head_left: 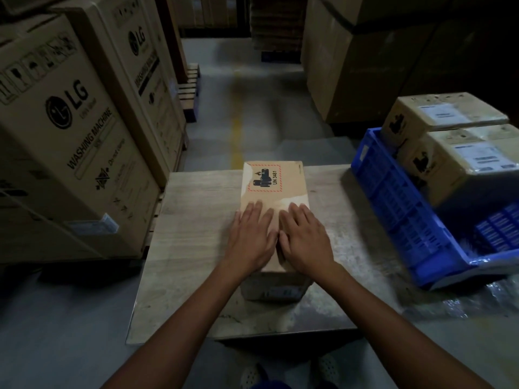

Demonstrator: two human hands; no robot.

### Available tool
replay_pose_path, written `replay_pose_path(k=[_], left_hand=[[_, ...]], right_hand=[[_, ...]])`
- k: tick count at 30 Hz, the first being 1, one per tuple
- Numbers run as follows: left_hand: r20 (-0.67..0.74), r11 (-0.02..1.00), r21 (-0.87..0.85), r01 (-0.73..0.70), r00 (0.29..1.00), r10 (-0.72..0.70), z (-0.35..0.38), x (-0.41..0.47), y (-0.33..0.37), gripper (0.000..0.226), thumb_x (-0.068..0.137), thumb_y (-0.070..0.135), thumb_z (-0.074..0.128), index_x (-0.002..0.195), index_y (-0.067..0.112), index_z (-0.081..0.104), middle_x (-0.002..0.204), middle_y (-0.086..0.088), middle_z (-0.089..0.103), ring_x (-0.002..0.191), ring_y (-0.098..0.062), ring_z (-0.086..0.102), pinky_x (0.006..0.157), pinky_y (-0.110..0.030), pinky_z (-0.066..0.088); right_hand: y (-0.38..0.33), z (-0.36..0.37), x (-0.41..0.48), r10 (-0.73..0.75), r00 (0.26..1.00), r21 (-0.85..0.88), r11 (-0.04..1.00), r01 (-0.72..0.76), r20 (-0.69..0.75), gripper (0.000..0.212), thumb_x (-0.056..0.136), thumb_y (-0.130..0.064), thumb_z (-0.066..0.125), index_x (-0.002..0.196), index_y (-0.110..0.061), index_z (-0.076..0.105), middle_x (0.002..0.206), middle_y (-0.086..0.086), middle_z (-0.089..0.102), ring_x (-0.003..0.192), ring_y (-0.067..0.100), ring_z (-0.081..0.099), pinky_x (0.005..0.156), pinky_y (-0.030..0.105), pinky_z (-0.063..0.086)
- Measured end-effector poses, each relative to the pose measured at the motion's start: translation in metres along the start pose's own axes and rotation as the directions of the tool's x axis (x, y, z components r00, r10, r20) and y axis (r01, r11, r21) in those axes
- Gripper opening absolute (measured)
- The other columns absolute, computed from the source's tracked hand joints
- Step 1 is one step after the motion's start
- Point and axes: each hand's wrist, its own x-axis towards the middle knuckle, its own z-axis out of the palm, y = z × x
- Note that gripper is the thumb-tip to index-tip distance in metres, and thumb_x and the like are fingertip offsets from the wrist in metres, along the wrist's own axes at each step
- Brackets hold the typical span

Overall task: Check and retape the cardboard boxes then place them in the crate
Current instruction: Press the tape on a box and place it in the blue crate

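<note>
A long cardboard box (273, 183) with a red-bordered UN 3481 battery label lies on the table (196, 248) in front of me. My left hand (251, 238) and my right hand (304, 240) lie flat side by side on its near top, fingers straight, pressing down. A blue plastic crate (398, 209) stands tilted at the right edge of the table. Two similar cardboard boxes (449, 141) with white labels sit in its far end.
Tall LG washing-machine cartons (70, 130) stand close on the left beside the table. Large cartons (365, 66) rise at the back right. A grey aisle floor with a yellow line (237, 127) runs ahead. Clear plastic film (477, 299) lies under the crate.
</note>
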Motion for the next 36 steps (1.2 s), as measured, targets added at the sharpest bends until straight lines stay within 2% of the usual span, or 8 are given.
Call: replay_pose_path(k=[4,7,15,18,21,24,28,36], left_hand=[[-0.050,0.994,0.097,-0.056,0.997,0.061,-0.004,0.008,-0.004,0.046,0.104,0.046,0.029,0.144,0.027,0.041,0.155,-0.007,0.037,0.144,-0.024,0.029,0.122,-0.048,0.012],[-0.127,0.987,0.129,-0.099,0.985,0.115,-0.007,0.010,-0.007,0.036,0.103,0.044,0.030,0.127,0.027,0.051,0.137,-0.004,0.052,0.130,-0.022,0.042,0.120,-0.050,0.016],[-0.041,0.998,-0.011,-0.056,0.998,0.056,-0.009,0.023,-0.010,0.057,0.107,0.045,0.024,0.159,0.022,0.019,0.169,-0.006,0.002,0.155,-0.020,-0.006,0.123,-0.040,-0.006],[-0.030,0.998,-0.035,-0.045,0.999,0.044,-0.005,0.036,-0.012,0.056,0.107,0.044,0.026,0.158,0.021,0.022,0.168,-0.006,0.008,0.155,-0.019,0.000,0.123,-0.038,-0.001],[-0.052,0.997,-0.002,-0.074,0.996,0.073,-0.001,0.039,-0.017,0.053,0.106,0.044,0.026,0.152,0.020,0.037,0.164,-0.008,0.026,0.152,-0.023,0.017,0.123,-0.040,0.011],[-0.138,0.991,0.044,-0.129,0.981,0.134,-0.005,0.048,-0.025,0.045,0.100,0.045,0.032,0.125,0.018,0.058,0.138,-0.007,0.055,0.128,-0.025,0.048,0.107,-0.041,0.035],[-0.273,0.990,-0.018,-0.140,0.953,0.130,-0.019,0.075,-0.028,0.042,0.093,0.042,0.036,0.105,0.014,0.066,0.105,-0.006,0.066,0.096,-0.027,0.057,0.083,-0.042,0.044],[-0.121,0.993,-0.036,-0.112,0.987,0.107,0.002,0.103,-0.036,0.056,0.100,0.042,0.031,0.146,0.015,0.049,0.158,-0.004,0.040,0.146,-0.022,0.034,0.119,-0.046,0.026]], right_hand=[[0.003,-0.005,0.007,-0.026,0.999,-0.043,0.999,0.025,-0.034,0.036,0.096,-0.048,0.036,0.119,-0.023,0.049,0.131,0.002,0.049,0.121,0.021,0.045,0.093,0.047,0.049],[-0.001,-0.005,0.005,-0.024,1.000,-0.056,0.998,0.023,-0.019,0.035,0.099,-0.049,0.037,0.122,-0.024,0.047,0.133,0.002,0.046,0.122,0.022,0.043,0.096,0.048,0.048],[0.005,-0.014,0.022,-0.008,1.000,-0.025,1.000,0.009,0.028,0.059,0.101,-0.059,0.029,0.146,-0.022,0.040,0.156,0.009,0.036,0.144,0.026,0.032,0.115,0.046,0.033],[0.007,-0.006,0.030,0.009,0.999,0.019,1.000,-0.010,0.046,0.063,0.105,-0.055,0.026,0.157,-0.019,0.027,0.167,0.009,0.017,0.155,0.026,0.010,0.121,0.043,0.022],[0.012,-0.003,0.030,-0.007,0.999,-0.016,1.000,0.008,0.039,0.064,0.103,-0.057,0.027,0.155,-0.021,0.032,0.166,0.009,0.023,0.154,0.026,0.016,0.115,0.046,0.034],[0.015,-0.008,0.036,-0.048,0.999,-0.063,0.997,0.049,0.015,0.059,0.099,-0.062,0.031,0.140,-0.023,0.045,0.152,0.008,0.041,0.140,0.026,0.035,0.101,0.044,0.045],[0.013,-0.019,0.054,-0.062,0.998,-0.170,0.984,0.058,-0.019,0.051,0.094,-0.065,0.038,0.118,-0.023,0.052,0.126,0.004,0.051,0.113,0.024,0.044,0.086,0.044,0.044],[0.017,-0.007,0.084,-0.013,0.997,-0.058,0.998,0.018,0.077,0.065,0.104,-0.053,0.025,0.159,-0.018,0.023,0.167,0.010,0.017,0.154,0.029,0.014,0.121,0.050,0.023]])
